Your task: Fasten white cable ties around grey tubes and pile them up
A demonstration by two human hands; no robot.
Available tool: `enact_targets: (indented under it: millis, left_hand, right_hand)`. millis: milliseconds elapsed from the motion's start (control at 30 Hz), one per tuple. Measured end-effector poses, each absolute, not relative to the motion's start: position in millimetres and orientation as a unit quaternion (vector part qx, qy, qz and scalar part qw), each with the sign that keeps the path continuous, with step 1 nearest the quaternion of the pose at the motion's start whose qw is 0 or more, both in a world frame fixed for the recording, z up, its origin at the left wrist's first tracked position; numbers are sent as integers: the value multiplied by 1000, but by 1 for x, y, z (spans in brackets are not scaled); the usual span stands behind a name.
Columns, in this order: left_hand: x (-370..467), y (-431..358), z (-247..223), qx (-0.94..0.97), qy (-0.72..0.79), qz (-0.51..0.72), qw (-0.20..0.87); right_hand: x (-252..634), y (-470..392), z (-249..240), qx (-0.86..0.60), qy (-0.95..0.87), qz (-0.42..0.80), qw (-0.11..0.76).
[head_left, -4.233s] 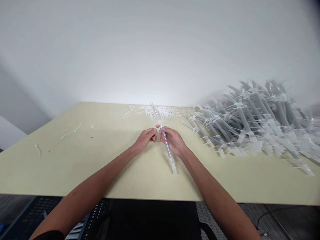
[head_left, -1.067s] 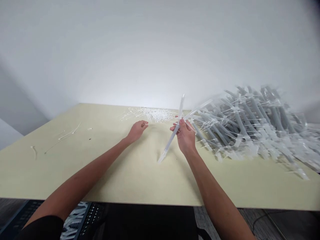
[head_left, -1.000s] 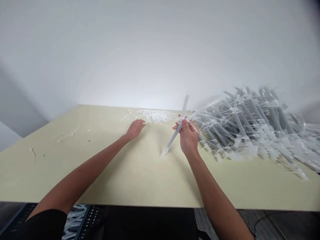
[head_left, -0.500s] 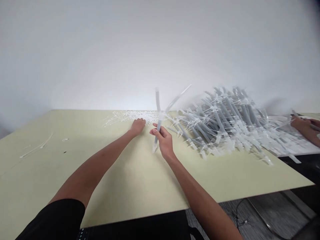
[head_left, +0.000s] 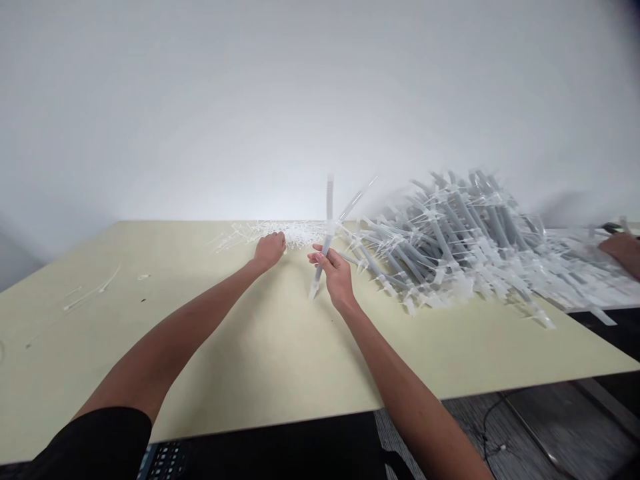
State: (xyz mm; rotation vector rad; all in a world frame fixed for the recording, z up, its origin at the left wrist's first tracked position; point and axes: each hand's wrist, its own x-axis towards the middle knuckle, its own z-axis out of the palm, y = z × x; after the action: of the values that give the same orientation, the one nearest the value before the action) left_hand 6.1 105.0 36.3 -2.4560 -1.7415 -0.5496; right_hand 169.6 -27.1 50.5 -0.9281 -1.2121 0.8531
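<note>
1. Where the view is nearest, a black sleeve (head_left: 100,443) covers the upper part of the left arm, and part of a dark perforated basket (head_left: 165,460) shows beside it, below the table edge.
2. Beyond these spreads the pale yellow table (head_left: 240,380); past its near edge on the right, a thin dark cable (head_left: 485,433) lies on the floor.
3. On the left of the tabletop lie a few loose white ties (head_left: 93,291), with a small dark speck (head_left: 143,300) to their right.
4. Near the middle, the right hand (head_left: 339,277) is clamped on a ribbed translucent tube (head_left: 328,235), thumb and fingers around its lower half. The tube stands tilted, and a clear branch slants up to the right from its joint.
5. Farther and to the left, well apart from the right hand, the left hand (head_left: 271,251) has curled fingers at the heap of white ties (head_left: 305,235); I cannot tell whether it grips one.
6. To the right sprawls a large pile of grey tubes (head_left: 453,230), and beyond it, at the far right, shows another person's hand (head_left: 623,252).
7. Behind everything rises a plain pale wall (head_left: 300,100).
</note>
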Motion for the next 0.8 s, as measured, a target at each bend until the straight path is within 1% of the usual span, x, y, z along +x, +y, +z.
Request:
enact_targets:
  millis: [100, 233, 367, 500, 667, 800]
  left_hand:
    - [2, 96, 43, -786, -585, -198, 18]
    - [-6, 58, 44, -807, -558, -187, -55]
    - [-16, 4, 44, -872, -454, -182, -10]
    - [-23, -29, 51, -886, -434, -165, 18]
    - [-26, -36, 57, -882, -431, -189, 8]
    - [-22, -34, 60, -880, -432, -200, 13]
  right_hand:
    - [170, -27, 51, -416, -540, 365, 634]
    - [170, -28, 53, -433, -578, 345, 599]
    - [170, -30, 55, -409, -618, 353, 571]
    - [169, -30, 56, -412, -644, 347, 544]
    - [170, -30, 51, -447, -693, 330, 459]
    - [170, -30, 48, -473, -708, 294, 435]
